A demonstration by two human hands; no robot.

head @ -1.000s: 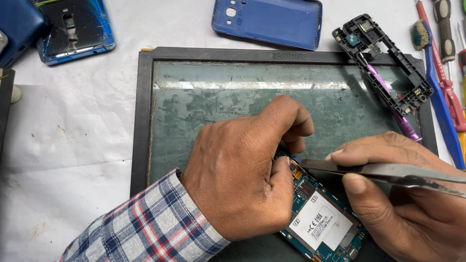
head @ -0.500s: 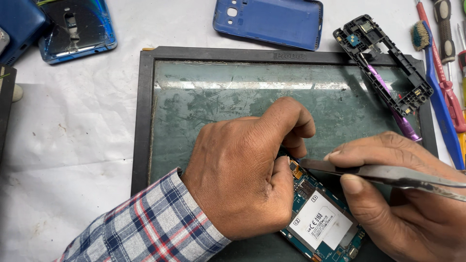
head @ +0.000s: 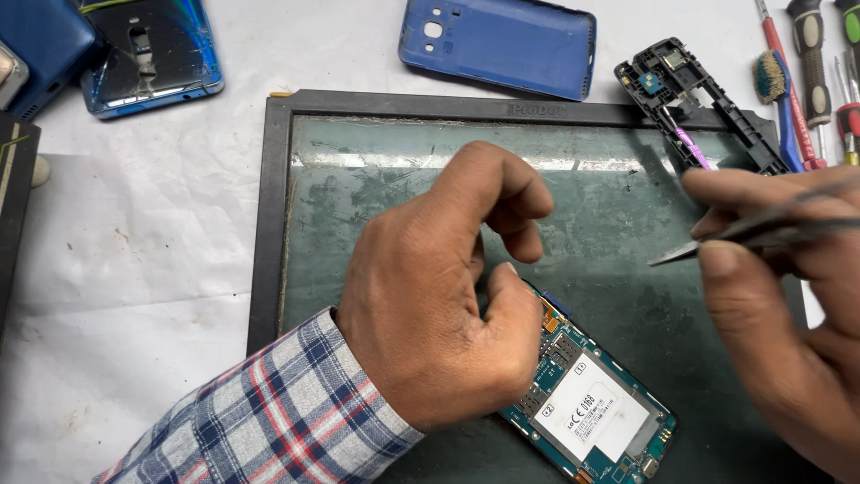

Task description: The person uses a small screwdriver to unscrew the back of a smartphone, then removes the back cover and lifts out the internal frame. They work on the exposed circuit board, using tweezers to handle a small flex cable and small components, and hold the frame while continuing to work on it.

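The left hand sits in the middle of the frame, its palm and thumb pressing down on the opened phone, which lies at the lower centre on the dark glass work mat; its fingers are curled loosely and grasp nothing (the phone is pinned, not gripped). The phone's teal circuit board shows, with a white label over its lower half. At the right edge, the right hand pinches a pair of metal tweezers between thumb and forefinger, tips pointing left, above the mat and apart from the phone. A black inner phone frame rests at the mat's upper right corner; a blue back cover lies at the upper centre; screwdrivers lie at the upper right.
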